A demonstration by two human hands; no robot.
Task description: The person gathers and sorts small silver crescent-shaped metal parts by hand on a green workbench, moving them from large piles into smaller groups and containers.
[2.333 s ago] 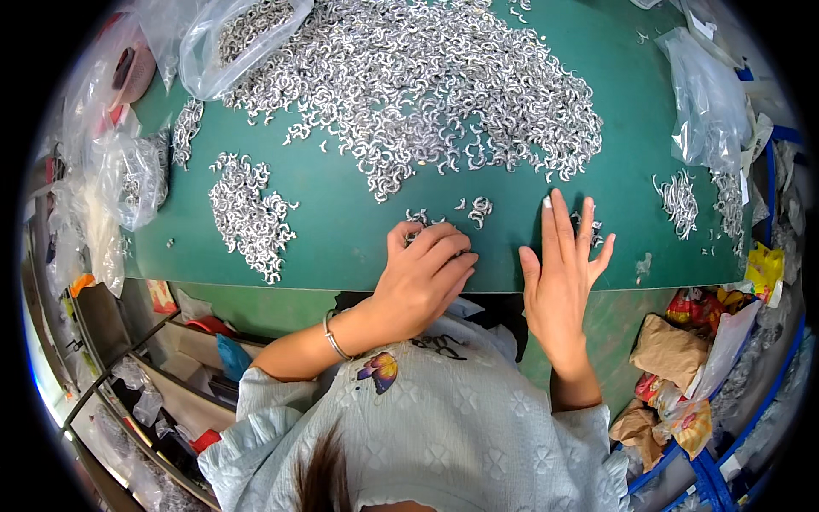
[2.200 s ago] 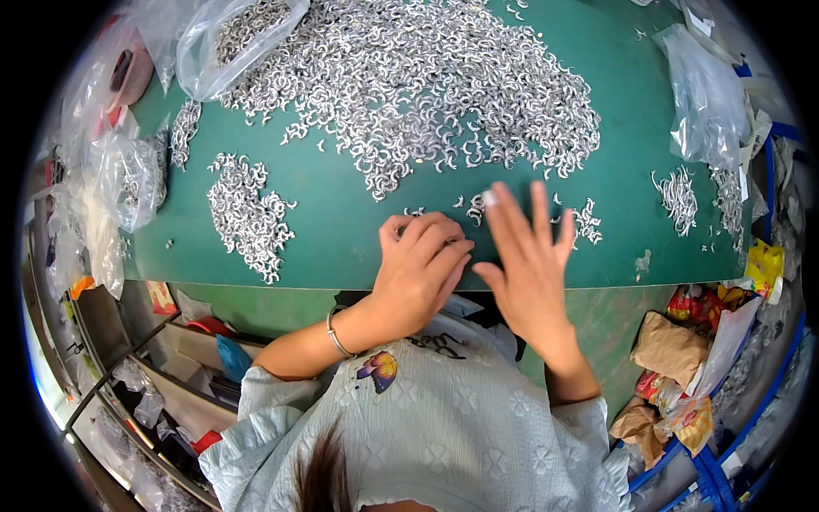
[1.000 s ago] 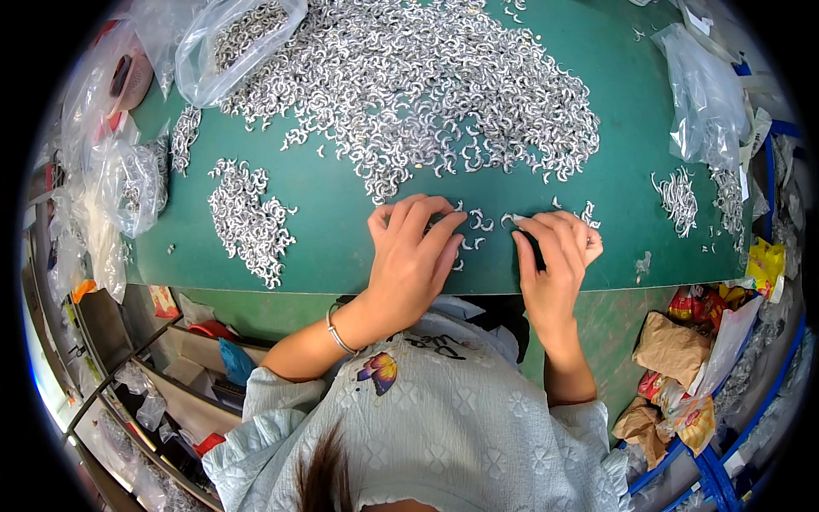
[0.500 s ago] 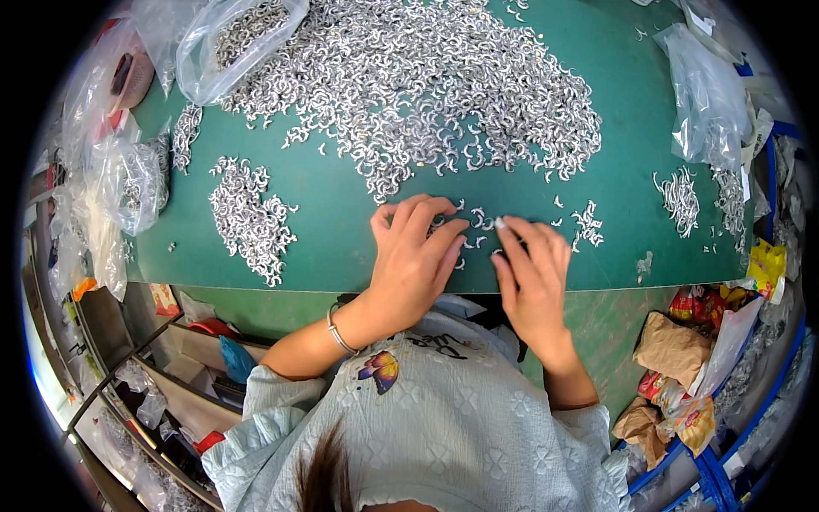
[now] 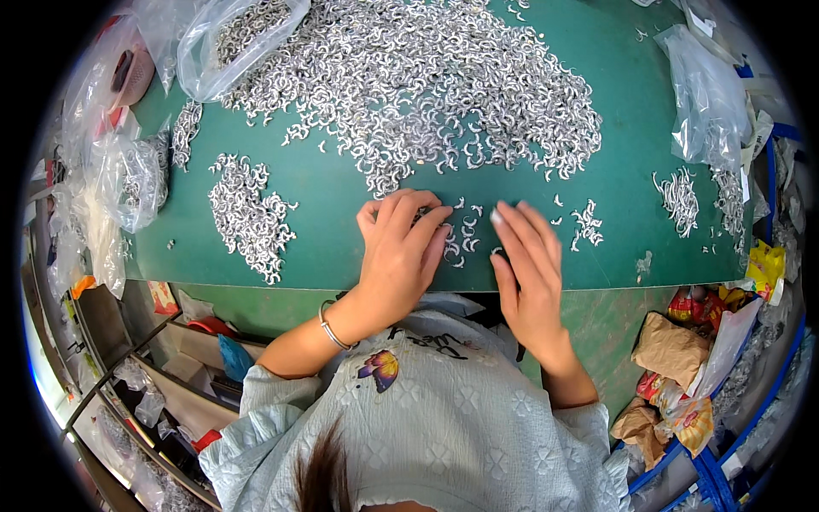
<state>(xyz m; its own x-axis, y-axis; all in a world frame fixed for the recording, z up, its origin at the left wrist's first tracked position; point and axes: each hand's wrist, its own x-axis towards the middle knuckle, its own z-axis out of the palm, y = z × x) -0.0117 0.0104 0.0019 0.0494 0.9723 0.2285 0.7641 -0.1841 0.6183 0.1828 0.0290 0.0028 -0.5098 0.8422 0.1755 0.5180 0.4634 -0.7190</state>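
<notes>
Your left hand [image 5: 394, 256] has shifted left, baring loose curved pieces [image 5: 468, 230]; whether its curled fingers grip any, you can't tell. Your right hand [image 5: 531, 277] is loosely open. Small piles [image 5: 247, 218] sit apart; most pieces remain in the big heap [image 5: 409, 85].

Pale blue-grey crinkle top [image 5: 478, 410], embossed flowers, loose short sleeves [image 5: 273, 397]. Purple-orange butterfly print [image 5: 380, 370] at left, dark lettering [image 5: 439, 343] beside it. Silver bangle [image 5: 325, 328] on left wrist [image 5: 339, 319]. Dark brown hair lock [image 5: 324, 474] hanging near side.
</notes>
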